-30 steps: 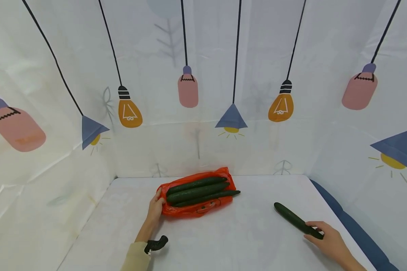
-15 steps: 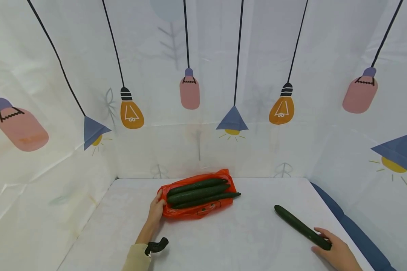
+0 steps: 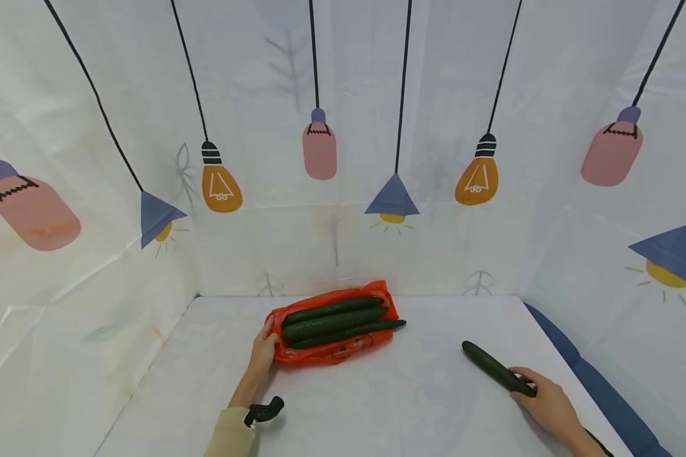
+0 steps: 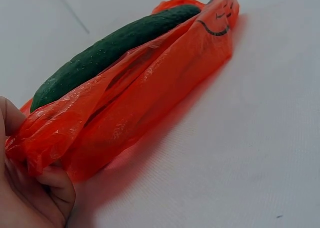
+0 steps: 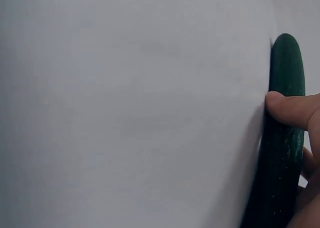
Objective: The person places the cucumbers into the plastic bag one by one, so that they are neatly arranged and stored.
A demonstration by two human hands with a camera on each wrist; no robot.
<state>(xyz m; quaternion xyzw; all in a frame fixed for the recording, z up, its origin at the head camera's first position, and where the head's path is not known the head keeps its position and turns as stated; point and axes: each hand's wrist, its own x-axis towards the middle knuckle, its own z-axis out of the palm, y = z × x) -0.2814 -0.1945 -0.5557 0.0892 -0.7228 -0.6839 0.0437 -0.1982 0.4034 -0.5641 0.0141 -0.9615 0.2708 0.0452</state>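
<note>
On the table's far middle lies a red plastic bag (image 3: 371, 343) with 3 dark green cucumbers (image 3: 333, 325) showing on it or in its opening. My left hand (image 3: 263, 350) grips the bag's left edge; in the left wrist view its fingers and thumb pinch the crumpled red film (image 4: 145, 98) beside one cucumber (image 4: 110, 51). A separate cucumber (image 3: 488, 365) is at the right, slanting away to the left. My right hand (image 3: 551, 406) holds that cucumber near its closer end. The right wrist view shows the thumb (image 5: 287, 108) laid across the green skin.
A white table (image 3: 400, 412) carries everything. Behind it and at both sides hang white sheets (image 3: 343, 247) printed with lamps and bulbs. Blue padding (image 3: 600, 381) runs along the table's right edge. A black band (image 3: 263, 412) sits on my left wrist.
My right hand and the cucumber's closer end shifted toward the lower right, then back up and left. The cucumber's far end stayed almost in place. My left hand and the bag look unmoved.
</note>
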